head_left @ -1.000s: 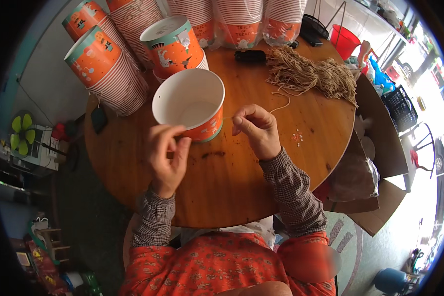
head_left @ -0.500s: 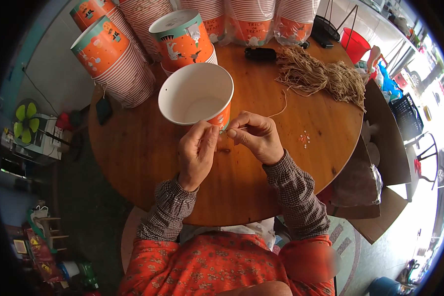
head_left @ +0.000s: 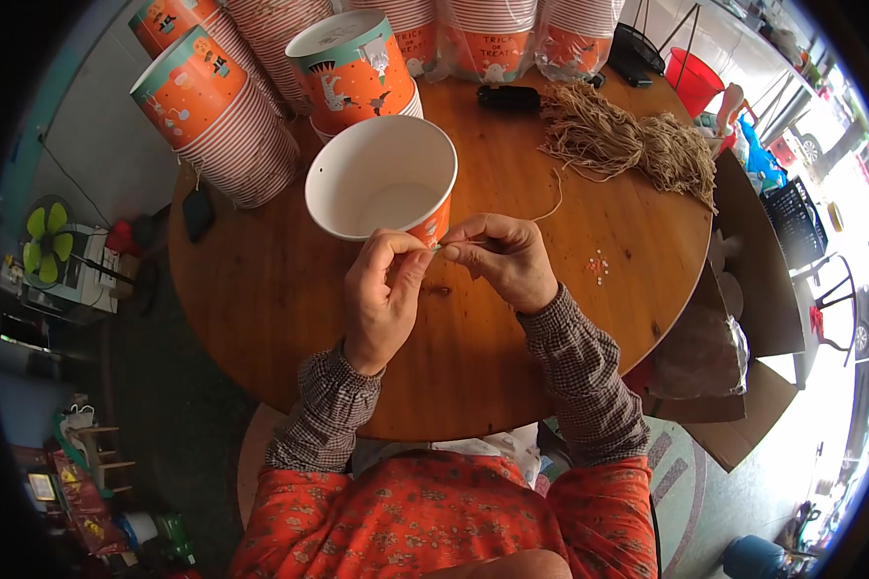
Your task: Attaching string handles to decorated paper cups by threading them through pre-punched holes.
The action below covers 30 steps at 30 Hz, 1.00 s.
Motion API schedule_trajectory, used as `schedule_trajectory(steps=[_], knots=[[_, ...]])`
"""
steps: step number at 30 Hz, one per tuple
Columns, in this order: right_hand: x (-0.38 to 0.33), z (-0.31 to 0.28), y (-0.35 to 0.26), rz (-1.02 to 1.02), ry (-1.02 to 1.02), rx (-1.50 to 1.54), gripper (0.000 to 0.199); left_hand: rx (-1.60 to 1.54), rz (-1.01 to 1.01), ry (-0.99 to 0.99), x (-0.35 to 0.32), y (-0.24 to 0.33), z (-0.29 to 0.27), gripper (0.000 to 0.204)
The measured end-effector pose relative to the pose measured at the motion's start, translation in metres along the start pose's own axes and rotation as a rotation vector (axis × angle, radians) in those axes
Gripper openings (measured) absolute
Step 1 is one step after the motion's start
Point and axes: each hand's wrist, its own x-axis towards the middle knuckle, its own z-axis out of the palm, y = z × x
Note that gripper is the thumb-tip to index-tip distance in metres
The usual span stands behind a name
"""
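Observation:
Both hands meet just below a paper bucket [head_left: 381, 179], white inside and orange outside, which tilts its open mouth toward me and has a small dark hole near its left rim. My left hand [head_left: 386, 294] is closed in a pinch, thumb against forefinger; a tiny greenish bit shows at its tips, too small to name. Tip to tip with it, my right hand [head_left: 502, 259] pinches too. A thin beige twine [head_left: 557, 200] trails from behind the right hand toward a loose bundle of twine [head_left: 628, 145]. The bucket's lower outside is partly hidden behind my fingers.
Nested orange bucket stacks [head_left: 232, 135] stand at the far left, with more in clear plastic [head_left: 488, 48] behind. Small pale beads or discs [head_left: 599, 265] lie on the round wooden table [head_left: 492, 376]. A black object [head_left: 509, 98] sits beside the twine bundle. Cardboard boxes [head_left: 734, 415] flank the right edge.
My hands have shifted only slightly; the fingertips stay together in a pinch, with the right hand a little higher. The view has moved a little.

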Motion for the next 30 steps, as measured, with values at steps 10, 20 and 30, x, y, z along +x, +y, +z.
schedule_trajectory(steps=[10, 20, 30], knots=[[0.001, 0.001, -0.005, 0.089, 0.066, -0.046, 0.010, 0.273, 0.225, 0.052, 0.001, 0.002, 0.008, 0.014], [0.019, 0.000, 0.025, -0.141, 0.514, 0.279, 0.013, 0.792, 0.131, -0.287, 0.065, 0.018, 0.006, 0.051], [0.008, 0.063, 0.018, -0.316, 0.519, 0.125, 0.007, 0.295, -0.002, -0.147, 0.026, 0.022, -0.024, 0.039]])
